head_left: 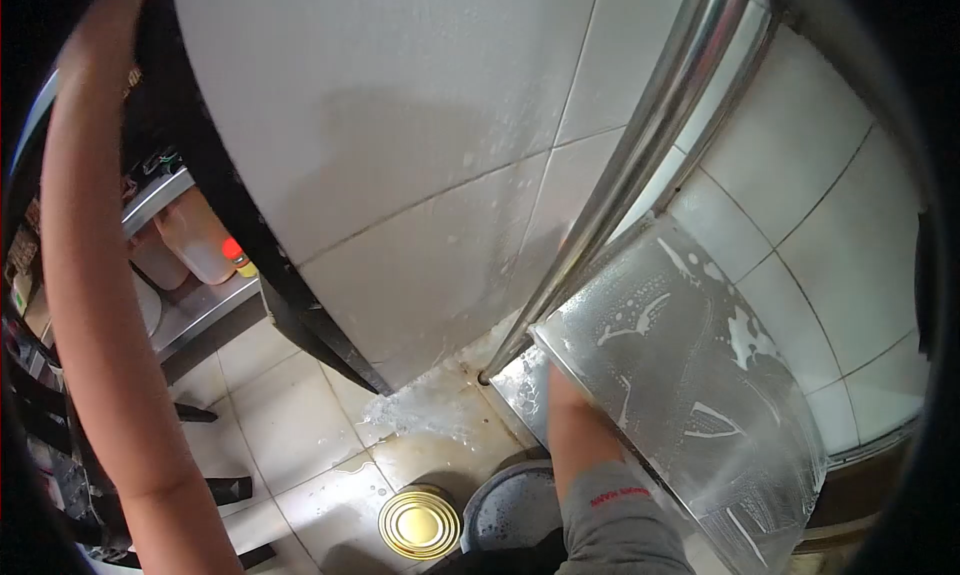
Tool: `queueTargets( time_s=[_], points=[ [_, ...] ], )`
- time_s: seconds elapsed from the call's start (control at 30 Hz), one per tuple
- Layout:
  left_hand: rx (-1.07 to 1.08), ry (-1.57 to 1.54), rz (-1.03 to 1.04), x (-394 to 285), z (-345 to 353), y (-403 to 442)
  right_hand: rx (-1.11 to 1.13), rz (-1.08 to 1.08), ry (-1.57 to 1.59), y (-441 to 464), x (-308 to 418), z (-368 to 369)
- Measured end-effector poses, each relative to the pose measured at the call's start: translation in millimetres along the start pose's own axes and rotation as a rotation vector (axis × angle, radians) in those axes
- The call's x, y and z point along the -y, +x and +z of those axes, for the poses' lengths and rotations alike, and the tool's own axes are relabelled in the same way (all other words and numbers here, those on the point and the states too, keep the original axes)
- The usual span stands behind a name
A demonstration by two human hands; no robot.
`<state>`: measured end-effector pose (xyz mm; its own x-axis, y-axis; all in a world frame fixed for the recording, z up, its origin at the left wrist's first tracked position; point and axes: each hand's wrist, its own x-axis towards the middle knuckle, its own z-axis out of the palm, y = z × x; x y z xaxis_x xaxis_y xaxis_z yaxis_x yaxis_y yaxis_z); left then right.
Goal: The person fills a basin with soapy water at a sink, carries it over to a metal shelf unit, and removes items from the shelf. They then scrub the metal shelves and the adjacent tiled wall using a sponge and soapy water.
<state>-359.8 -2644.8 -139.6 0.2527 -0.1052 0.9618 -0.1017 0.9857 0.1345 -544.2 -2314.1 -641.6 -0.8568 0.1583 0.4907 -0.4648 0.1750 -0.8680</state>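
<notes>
First, locate white tiled wall [430, 205] above pale floor tiles [300, 415], wet near the wall base. Next, locate metal panel [650, 365], low down, just beside metal pipes [640, 155]. Read upper face as partly lathered: white foam [747, 343] in patches, thin streaks between, bare metal near the left edge. Judge progress as incomplete: suds applied, not cleared; underside condition unverifiable. Trace left forearm [100, 325] upward past the wall's dark edge; left hand out of frame, contact and finger state impossible to tell. Trace right forearm [580, 430] beneath the panel's near edge; right hand hidden there, grip or release likewise impossible to tell. Find dark bucket [476, 498] below the panel, with bubbles inside, near the right forearm. Beside the bucket, find round gold tin [420, 523]. Lastly, note small red cap [233, 250] at the shelf [215, 307].
</notes>
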Motion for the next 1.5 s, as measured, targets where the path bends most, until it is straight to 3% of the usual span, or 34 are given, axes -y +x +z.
queueTargets(
  time_s=[0.07,0.27,0.33,0.4,0.5,0.53,0.6,0.73,0.87,0.93,1.07,1.1,1.2,1.27,1.33,1.43,1.47,1.5],
  points=[
    [-0.095,-0.293,0.152,-18.3,-0.2,6.0,0.02,0.0,0.021,3.0,10.9,5.1],
    [-0.116,-0.299,0.252,-9.9,2.7,17.6,-0.062,-0.183,0.107,88.3,92.9,19.9],
    [-0.087,-0.281,0.266,-8.9,1.4,19.5,-0.066,-0.22,0.067,98.8,85.3,26.1],
    [0.005,-0.452,0.113,-11.5,-2.2,15.2,-0.042,-0.14,0.001,79.3,40.8,32.6],
    [-0.291,-0.092,0.188,-5.0,7.4,9.5,0.064,0.065,-0.073,-13.9,-31.1,45.8],
    [0.037,-0.521,0.127,-19.7,-8.4,13.2,0.086,0.112,-0.072,-36.6,-37.4,52.3],
    [0.034,-0.476,0.108,-20.9,-9.1,13.7,0.125,0.171,-0.053,-81.7,-37.3,67.2],
    [0.029,-0.512,0.124,-18.5,-6.1,14.8,-0.035,0.006,0.054,1.6,28.8,33.9],
    [-0.047,-0.296,0.004,-35.9,-5.7,-16.6,-0.062,-0.1,0.068,70.7,49.8,11.8],
    [-0.047,-0.218,-0.121,-34.0,-3.7,-17.0,0.025,-0.024,-0.017,37.1,17.8,23.4],
    [-0.102,-0.308,0.165,-42.4,-18.2,-5.4,0.166,0.23,-0.086,-74.3,-30.4,55.0],
    [-0.115,-0.291,0.153,-38.1,-17.5,-2.4,0.155,0.321,-0.048,-94.2,-34.8,53.2],
    [-0.098,-0.267,0.095,-32.1,-17.8,5.5,-0.108,0.669,0.102,-151.1,-60.6,26.7],
    [-0.153,-0.198,0.129,-29.3,-20.3,7.6,-0.4,0.632,-0.109,-200.4,-74.4,12.4],
    [-0.174,-0.233,0.116,-31.6,-21.8,7.8,-0.089,0.782,-0.287,-257.9,-49.1,25.1],
    [-0.156,-0.274,0.08,-31.5,-19.5,9.8,-0.059,0.576,0.321,-221.0,120.4,107.6],
    [-0.103,-0.281,0.025,-37.6,-24.2,9.0,-0.064,0.247,0.084,-188.1,171.4,129.2],
    [-0.144,-0.279,0.045,-38.6,-22.2,9.1,-0.165,0.152,0.039,-154.7,228.3,138.8]
  ],
)
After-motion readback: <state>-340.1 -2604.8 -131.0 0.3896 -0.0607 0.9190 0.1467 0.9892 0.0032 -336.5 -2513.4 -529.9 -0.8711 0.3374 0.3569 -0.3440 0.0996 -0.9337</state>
